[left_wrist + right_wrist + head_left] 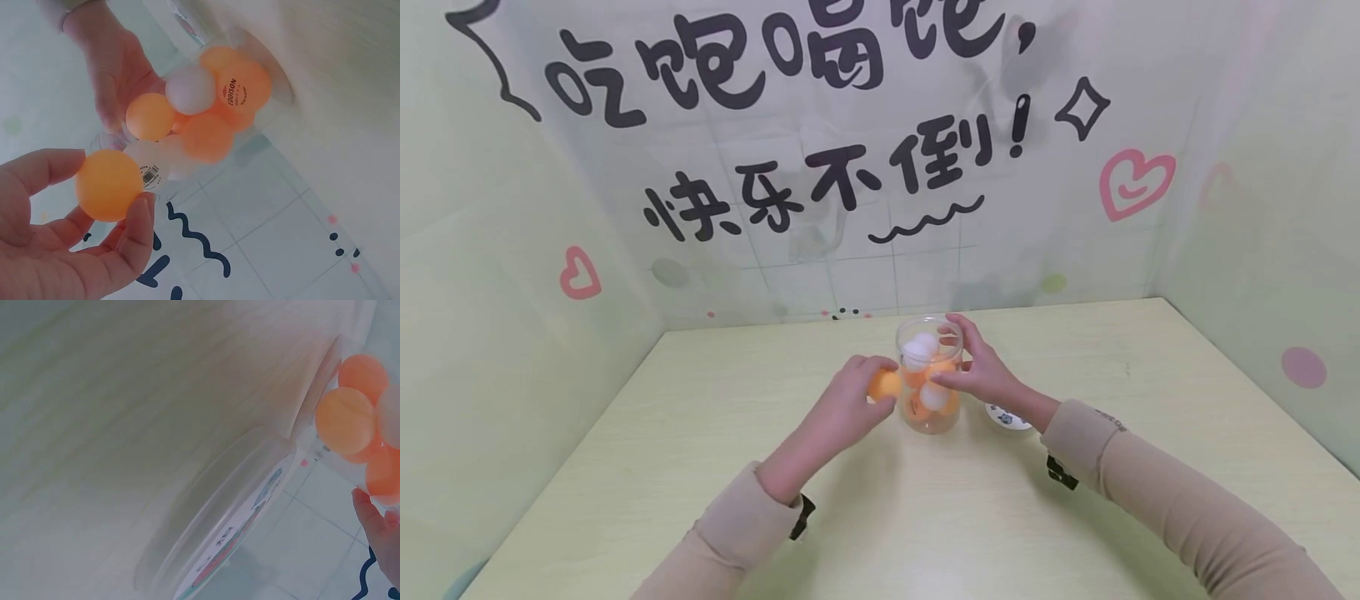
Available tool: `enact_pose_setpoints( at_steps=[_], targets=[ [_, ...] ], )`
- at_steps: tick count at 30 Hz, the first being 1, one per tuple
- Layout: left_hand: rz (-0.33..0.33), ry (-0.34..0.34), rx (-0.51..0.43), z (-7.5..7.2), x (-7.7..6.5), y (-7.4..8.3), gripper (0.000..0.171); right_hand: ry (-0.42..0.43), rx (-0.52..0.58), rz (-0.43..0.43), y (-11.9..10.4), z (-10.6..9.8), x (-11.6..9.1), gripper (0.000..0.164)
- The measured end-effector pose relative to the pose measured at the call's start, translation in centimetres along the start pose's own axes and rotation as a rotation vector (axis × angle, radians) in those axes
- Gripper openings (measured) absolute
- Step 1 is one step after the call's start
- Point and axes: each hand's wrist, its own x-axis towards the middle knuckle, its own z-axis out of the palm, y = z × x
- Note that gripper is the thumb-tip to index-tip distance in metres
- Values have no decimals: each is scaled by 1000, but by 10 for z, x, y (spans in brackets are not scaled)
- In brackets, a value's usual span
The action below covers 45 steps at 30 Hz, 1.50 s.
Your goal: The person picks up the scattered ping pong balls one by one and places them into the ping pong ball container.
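A clear round jar (931, 427) stands upright on the table, its mouth uncovered, with several orange and white ping-pong balls inside. My left hand (859, 390) pinches an orange ping-pong ball (109, 185) between thumb and fingers, just left of the jar and below its rim. In the left wrist view that ball overlaps a white ball (150, 167) in the jar. My right hand (981, 367) grips the jar from its right side, thumb in front and fingers behind. The right wrist view shows fingertips (369, 509) against the jar wall.
A round lid (1009, 417) with a printed picture lies on the table (737, 417) right of the jar, partly under my right wrist. Behind the table hangs a white backdrop (850, 283) with dark lettering, and similar sheets close off both sides.
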Motion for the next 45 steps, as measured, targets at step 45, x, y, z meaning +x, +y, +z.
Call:
enact_pose_setpoints(
  at_steps=[45],
  targets=[
    [81,90,-10,-9,56,31,40,0,2,22,-1,-1,-2,72]
  ],
)
